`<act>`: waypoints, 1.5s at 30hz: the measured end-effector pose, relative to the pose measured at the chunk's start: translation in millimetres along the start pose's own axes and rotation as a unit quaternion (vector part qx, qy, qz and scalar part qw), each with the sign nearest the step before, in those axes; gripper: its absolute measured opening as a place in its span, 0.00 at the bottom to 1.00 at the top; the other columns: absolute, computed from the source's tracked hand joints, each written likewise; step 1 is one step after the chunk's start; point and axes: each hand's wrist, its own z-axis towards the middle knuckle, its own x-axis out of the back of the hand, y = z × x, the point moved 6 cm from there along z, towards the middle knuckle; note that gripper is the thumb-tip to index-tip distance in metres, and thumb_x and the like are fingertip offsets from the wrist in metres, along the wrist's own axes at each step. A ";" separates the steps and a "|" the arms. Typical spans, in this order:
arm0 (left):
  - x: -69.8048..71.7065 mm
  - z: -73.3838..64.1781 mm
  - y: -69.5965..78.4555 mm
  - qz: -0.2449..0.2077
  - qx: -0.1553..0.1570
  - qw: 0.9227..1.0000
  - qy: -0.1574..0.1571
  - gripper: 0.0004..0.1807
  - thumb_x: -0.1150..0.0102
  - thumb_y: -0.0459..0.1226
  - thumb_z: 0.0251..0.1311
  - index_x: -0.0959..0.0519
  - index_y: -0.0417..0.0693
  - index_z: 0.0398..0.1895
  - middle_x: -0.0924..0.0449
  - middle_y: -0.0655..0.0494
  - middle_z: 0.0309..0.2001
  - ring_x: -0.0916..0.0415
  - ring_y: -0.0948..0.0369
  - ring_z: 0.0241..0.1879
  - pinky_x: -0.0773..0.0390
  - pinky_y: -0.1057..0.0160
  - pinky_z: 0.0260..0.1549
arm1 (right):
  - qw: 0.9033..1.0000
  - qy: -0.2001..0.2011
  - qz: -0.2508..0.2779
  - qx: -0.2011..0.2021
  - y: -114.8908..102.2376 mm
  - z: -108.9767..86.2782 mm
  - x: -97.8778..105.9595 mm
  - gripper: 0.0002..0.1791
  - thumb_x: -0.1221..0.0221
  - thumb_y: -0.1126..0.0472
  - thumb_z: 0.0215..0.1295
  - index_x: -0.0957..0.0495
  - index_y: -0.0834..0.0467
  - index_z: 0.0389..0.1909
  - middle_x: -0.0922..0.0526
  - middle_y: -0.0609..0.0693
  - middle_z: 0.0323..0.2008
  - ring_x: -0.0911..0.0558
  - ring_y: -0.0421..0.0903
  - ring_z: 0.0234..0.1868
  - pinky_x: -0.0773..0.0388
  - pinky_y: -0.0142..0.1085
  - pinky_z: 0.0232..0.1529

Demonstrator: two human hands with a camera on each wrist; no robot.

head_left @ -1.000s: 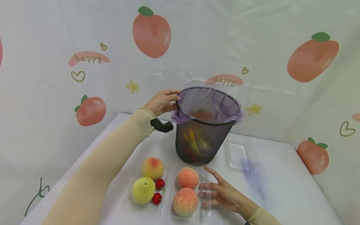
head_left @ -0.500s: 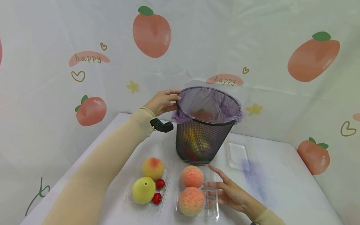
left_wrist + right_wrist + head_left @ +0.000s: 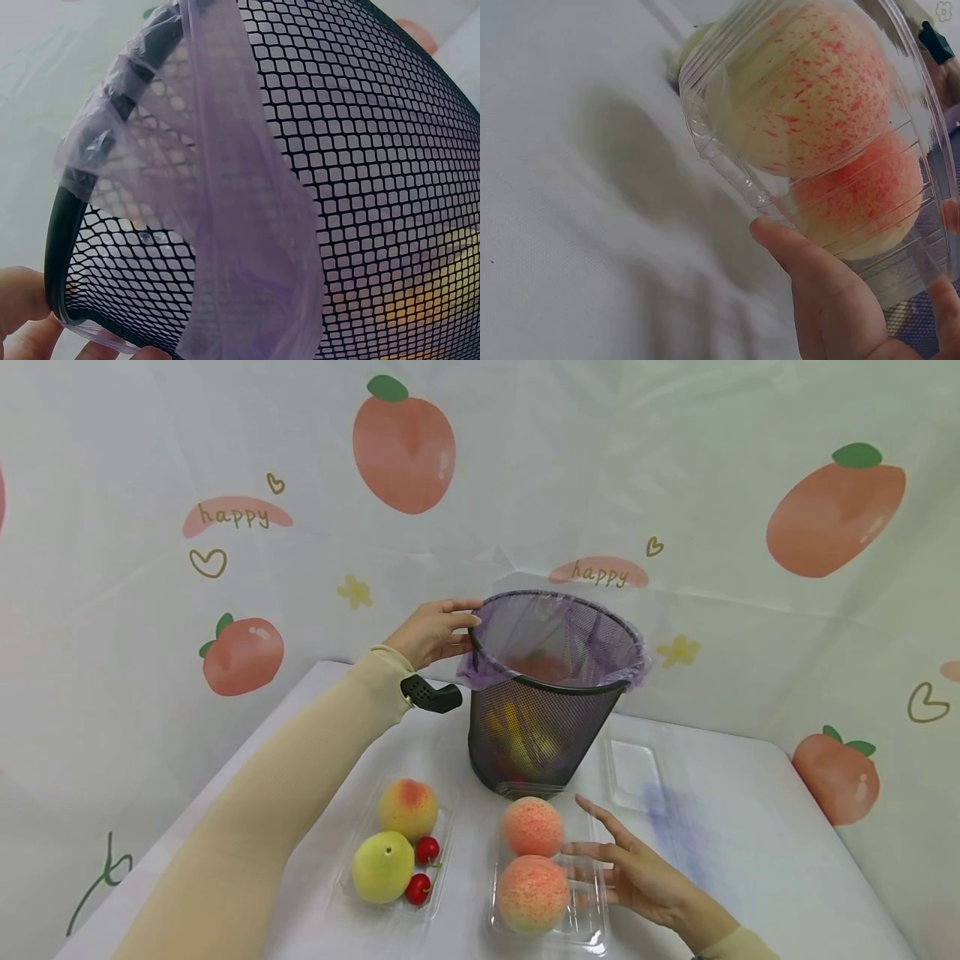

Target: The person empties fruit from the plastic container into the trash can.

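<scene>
Head: R hand [image 3: 647, 881] grips tray [image 3: 592, 935] edge, L tray [image 3: 446, 818] apart.

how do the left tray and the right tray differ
The left tray holds a peach, a yellow-green fruit and two cherries; the right tray holds two pinkish peaches. The right hand grips the right tray; no hand touches the left tray. The left tray lies on the table; the right tray looks lifted off it. Both are clear and hold round fruit.
</scene>
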 end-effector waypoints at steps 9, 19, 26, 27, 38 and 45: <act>-0.7 -0.7 1.1 -0.002 -0.004 1.000 -0.004 0.23 0.46 0.33 0.68 0.29 0.51 0.66 0.34 0.52 0.64 0.28 0.54 0.53 0.27 0.57 0.60 | 1.000 -0.002 -0.010 0.010 -7.2 -13.2 4.2 0.35 0.63 0.66 0.77 0.54 0.27 0.73 0.26 0.52 0.60 0.24 0.54 0.60 0.23 0.51 0.56; 0.6 -0.1 0.0 0.002 -0.001 1.000 0.003 0.23 0.45 0.33 0.67 0.29 0.52 0.66 0.33 0.52 0.64 0.27 0.54 0.55 0.27 0.58 0.60 | 0.999 -0.010 -0.016 0.028 -19.5 -30.8 11.3 0.35 0.67 0.66 0.78 0.54 0.24 0.72 0.30 0.50 0.61 0.26 0.56 0.62 0.25 0.53 0.57; 0.7 1.1 -0.8 0.007 0.001 1.000 0.007 0.23 0.45 0.33 0.68 0.28 0.52 0.66 0.33 0.53 0.64 0.28 0.53 0.56 0.26 0.57 0.60 | 0.999 -0.024 -0.009 0.042 -31.3 -41.3 14.0 0.35 0.70 0.66 0.78 0.55 0.24 0.72 0.30 0.48 0.62 0.26 0.55 0.62 0.26 0.55 0.58; 0.9 1.1 -0.9 0.008 0.002 1.000 0.007 0.23 0.45 0.34 0.68 0.28 0.53 0.66 0.33 0.53 0.64 0.28 0.53 0.56 0.26 0.58 0.60 | 0.999 -0.025 -0.009 0.045 -33.2 -42.7 14.6 0.35 0.70 0.65 0.78 0.56 0.24 0.73 0.30 0.48 0.62 0.26 0.55 0.62 0.27 0.55 0.59; 1.0 1.8 -1.1 0.012 0.003 1.000 0.009 0.23 0.46 0.34 0.68 0.29 0.54 0.66 0.33 0.53 0.64 0.29 0.53 0.56 0.27 0.58 0.60 | 0.996 -0.042 0.005 0.074 -55.0 -58.5 21.4 0.36 0.74 0.68 0.77 0.53 0.25 0.72 0.27 0.47 0.62 0.25 0.54 0.63 0.25 0.53 0.57; 0.7 1.5 -1.0 0.012 0.003 1.000 0.006 0.24 0.46 0.34 0.68 0.29 0.54 0.67 0.33 0.53 0.63 0.29 0.54 0.55 0.27 0.58 0.59 | 0.994 -0.062 0.041 0.081 -66.6 -68.2 25.2 0.35 0.77 0.66 0.76 0.50 0.25 0.71 0.28 0.50 0.62 0.24 0.55 0.61 0.25 0.52 0.56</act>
